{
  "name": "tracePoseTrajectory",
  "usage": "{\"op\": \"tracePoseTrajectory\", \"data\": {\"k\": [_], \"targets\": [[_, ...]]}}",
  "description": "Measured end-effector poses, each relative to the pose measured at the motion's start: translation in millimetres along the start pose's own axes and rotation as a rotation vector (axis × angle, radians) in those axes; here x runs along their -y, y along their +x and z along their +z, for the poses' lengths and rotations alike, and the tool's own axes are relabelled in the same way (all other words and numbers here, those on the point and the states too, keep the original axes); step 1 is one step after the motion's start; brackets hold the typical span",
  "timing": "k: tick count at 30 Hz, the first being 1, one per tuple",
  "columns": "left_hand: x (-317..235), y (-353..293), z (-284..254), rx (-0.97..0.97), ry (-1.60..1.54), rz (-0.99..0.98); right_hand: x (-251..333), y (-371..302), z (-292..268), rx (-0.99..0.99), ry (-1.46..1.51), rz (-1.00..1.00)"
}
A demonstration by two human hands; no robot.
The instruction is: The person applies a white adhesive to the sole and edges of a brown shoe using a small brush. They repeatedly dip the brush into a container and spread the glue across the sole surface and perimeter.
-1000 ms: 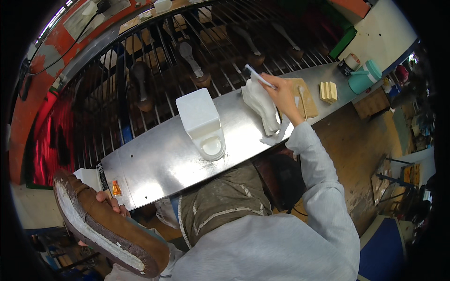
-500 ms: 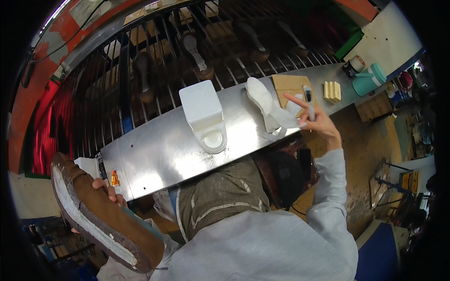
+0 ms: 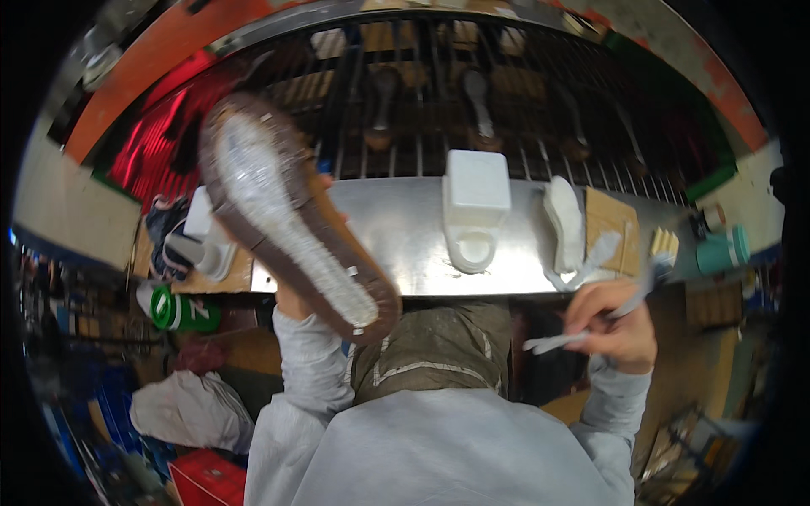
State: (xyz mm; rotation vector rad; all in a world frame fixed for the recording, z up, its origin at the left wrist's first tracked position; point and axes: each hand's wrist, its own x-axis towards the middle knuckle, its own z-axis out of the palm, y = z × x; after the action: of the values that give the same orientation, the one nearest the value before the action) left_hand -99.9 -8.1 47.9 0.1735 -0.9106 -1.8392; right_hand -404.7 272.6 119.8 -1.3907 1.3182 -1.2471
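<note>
A brown shoe (image 3: 342, 244) is tilted up with its underside facing me, a rough white layer running down the middle. My left hand (image 3: 291, 302) grips it from behind; most of the fingers are hidden by the shoe, with fingertips at its right edge. My right hand (image 3: 620, 325) is closed, a thin white strip (image 3: 555, 342) sticking out from its fingertips. A slim pale-handled tool (image 3: 645, 291), perhaps a brush, also rises from that hand, blurred at its dark end. Beyond it, a white foot-shaped piece (image 3: 564, 223) lies beside a cardboard sheet (image 3: 626, 221).
On the metal bench (image 3: 405, 215) stands a white dispenser (image 3: 477, 211). Yellowish blocks (image 3: 664, 244) and a teal jug (image 3: 723, 247) are at the right. A second white container (image 3: 207, 236) and a green tub (image 3: 181, 309) sit left. Behind runs a barred rack (image 3: 422, 156) with shoes.
The shoe has swung up and right from the lower left, over the bench. My right hand has drawn back toward me from the white piece and now holds the white strip. The view has turned left.
</note>
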Motion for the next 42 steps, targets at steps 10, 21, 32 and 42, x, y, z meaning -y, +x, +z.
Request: {"op": "tracePoseTrajectory", "data": {"k": [10, 21, 32, 42], "targets": [[-15, 42, 12, -0.073, -0.011, 0.218, 22, 83, 94, 0.284, 0.212, -0.152], [-10, 57, 5, 0.114, -0.046, 0.304, 37, 103, 98, 0.045, 0.394, -0.406], [5, 49, 15, 0.137, -0.128, 0.203, 64, 148, 103, -0.011, -0.065, -0.503], [32, 25, 10, 0.205, -0.068, -0.134, 89, 172, 108, -0.245, 0.0, -0.581]]}}
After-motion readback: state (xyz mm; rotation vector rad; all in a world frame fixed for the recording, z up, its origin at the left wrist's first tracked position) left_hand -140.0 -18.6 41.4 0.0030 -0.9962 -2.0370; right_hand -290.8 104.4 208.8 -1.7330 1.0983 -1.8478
